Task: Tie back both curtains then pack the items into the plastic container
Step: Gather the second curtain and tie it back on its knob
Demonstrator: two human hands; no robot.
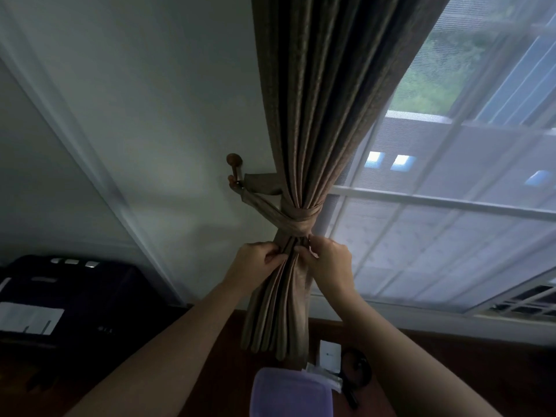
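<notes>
Left hand (255, 261): closed, fingers pinching the left-side folds of the curtain (316, 115) just below the tie-back band (296, 219). Right hand (329, 261): closed, fingers gripping the right-side folds at the same height, directly under the band. The two hands sit close together, with a narrow run of pleats visible between them.

The band wraps once around the gathered curtain immediately above both grips. Its ends run up and left to a wooden wall hook (235, 171) fixed to the pale wall (156, 100). Above the band, the fabric fans upward; below the hands, the pleats hang in a bundle.

The window (451, 206) lies to the right of the curtain. Below the hem, on a dark surface, stand a plastic container (290, 392) with a translucent purple lid, a white card (330, 356) and a dark round object (356, 371) just beside it.
</notes>
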